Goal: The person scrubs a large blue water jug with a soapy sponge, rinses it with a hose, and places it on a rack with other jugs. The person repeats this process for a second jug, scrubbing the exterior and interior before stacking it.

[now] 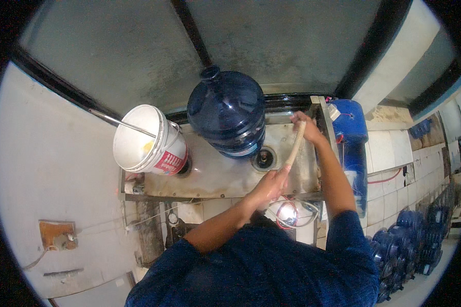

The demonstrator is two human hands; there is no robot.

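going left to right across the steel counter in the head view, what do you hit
white bucket → big blue water jug → left hand on the tan hose → right hand at the hose's top → blue machine

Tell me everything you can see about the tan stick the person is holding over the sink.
The stick is a slim, pale tan rod, wooden-looking, though it might be a hose. It runs at a slant above the stained metal sink, just right of the big blue water jug. The left hand grips its lower end and the right hand its upper end. Its surface looks wet.
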